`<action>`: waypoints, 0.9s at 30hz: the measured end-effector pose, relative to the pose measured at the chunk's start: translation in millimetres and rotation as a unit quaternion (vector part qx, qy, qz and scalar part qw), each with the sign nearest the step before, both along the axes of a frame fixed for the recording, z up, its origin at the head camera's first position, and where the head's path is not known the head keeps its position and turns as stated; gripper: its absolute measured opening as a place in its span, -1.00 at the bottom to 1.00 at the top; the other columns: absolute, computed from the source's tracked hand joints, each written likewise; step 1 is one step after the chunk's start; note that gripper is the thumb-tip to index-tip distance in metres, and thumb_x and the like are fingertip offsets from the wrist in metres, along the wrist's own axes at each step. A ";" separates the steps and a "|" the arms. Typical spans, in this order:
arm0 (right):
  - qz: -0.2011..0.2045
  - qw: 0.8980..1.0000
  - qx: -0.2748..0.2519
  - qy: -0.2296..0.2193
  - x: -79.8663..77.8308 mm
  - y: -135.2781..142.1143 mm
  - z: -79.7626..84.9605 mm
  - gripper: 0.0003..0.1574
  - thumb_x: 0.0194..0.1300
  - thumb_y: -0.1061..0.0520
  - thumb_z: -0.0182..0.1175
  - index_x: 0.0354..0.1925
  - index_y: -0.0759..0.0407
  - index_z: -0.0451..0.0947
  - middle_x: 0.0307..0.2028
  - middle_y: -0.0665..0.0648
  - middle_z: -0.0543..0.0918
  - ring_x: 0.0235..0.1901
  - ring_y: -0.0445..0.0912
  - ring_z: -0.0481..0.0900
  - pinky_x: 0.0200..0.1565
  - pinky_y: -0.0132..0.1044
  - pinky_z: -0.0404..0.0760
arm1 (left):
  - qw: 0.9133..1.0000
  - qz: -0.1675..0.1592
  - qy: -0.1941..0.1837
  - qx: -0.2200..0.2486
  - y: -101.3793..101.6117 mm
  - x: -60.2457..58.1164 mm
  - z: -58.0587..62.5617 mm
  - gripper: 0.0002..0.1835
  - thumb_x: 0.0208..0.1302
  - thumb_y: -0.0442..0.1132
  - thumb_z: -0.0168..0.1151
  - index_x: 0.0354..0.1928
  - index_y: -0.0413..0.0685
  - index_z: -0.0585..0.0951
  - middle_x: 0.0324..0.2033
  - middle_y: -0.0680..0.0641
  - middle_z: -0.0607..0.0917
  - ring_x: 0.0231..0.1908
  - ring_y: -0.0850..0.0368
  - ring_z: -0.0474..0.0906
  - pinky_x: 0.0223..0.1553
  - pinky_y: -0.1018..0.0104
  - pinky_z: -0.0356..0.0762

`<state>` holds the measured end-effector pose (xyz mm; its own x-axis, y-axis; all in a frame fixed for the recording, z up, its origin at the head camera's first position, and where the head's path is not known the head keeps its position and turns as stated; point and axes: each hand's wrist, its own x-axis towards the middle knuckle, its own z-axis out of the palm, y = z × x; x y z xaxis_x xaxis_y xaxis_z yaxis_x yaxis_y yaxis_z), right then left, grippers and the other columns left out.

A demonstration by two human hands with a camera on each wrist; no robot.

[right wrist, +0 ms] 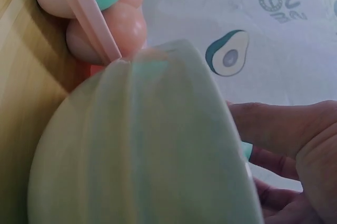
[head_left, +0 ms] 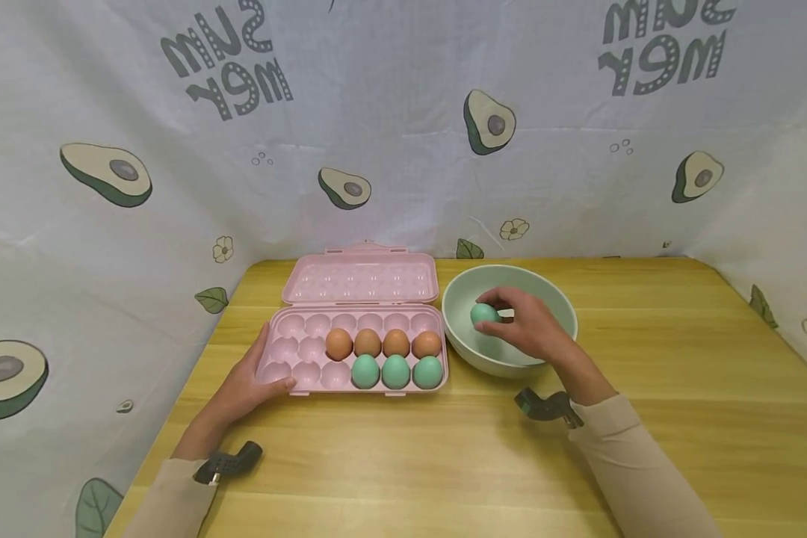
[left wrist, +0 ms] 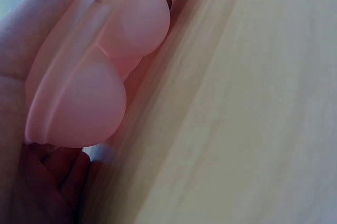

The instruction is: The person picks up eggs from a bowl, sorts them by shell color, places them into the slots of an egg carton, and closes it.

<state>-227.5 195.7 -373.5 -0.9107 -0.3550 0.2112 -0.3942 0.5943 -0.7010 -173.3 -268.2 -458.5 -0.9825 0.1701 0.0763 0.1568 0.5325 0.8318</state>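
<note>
The pink egg carton [head_left: 289,350] lies with its lid folded back. My left hand [head_left: 245,381] holds its left end; in the left wrist view the thumb [left wrist: 31,29] runs along the rim and fingers curl below. Several brown eggs [head_left: 368,344] fill the right part of the middle row, with three green eggs [head_left: 395,372] in front of them. Over the pale green bowl [head_left: 504,369], my right hand [head_left: 527,325] pinches another green egg [head_left: 484,314] between thumb and fingers. In the right wrist view the bowl wall [right wrist: 158,145] hides most of that egg.
The bowl stands right beside the carton's right end, on a wooden table [head_left: 390,463]. A white cloth [head_left: 403,97] printed with avocados hangs behind the table and along its sides. The raised carton lid [head_left: 361,275] leans toward the cloth at the back.
</note>
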 end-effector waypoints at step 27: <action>0.010 0.991 -0.134 -0.015 12.0 -37.2 12.6 -0.53 0.17 0.11 0.39 0.00 0.21 0.49 -0.06 0.17 0.57 0.03 0.08 0.56 -0.04 -0.17 0.60 | 1.000 0.009 -0.007 -0.007 1.9 4.7 2.4 0.23 0.02 -0.06 0.47 0.54 0.00 -0.22 0.50 -0.21 -0.06 0.44 -0.25 -0.10 0.33 -0.28 -0.07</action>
<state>-215.5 158.5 -360.9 -0.9112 -0.3081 0.2736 -0.3810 0.3771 -0.8442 -168.7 -266.3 -456.1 -0.9863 0.1535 0.0601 0.1355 0.5467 0.8263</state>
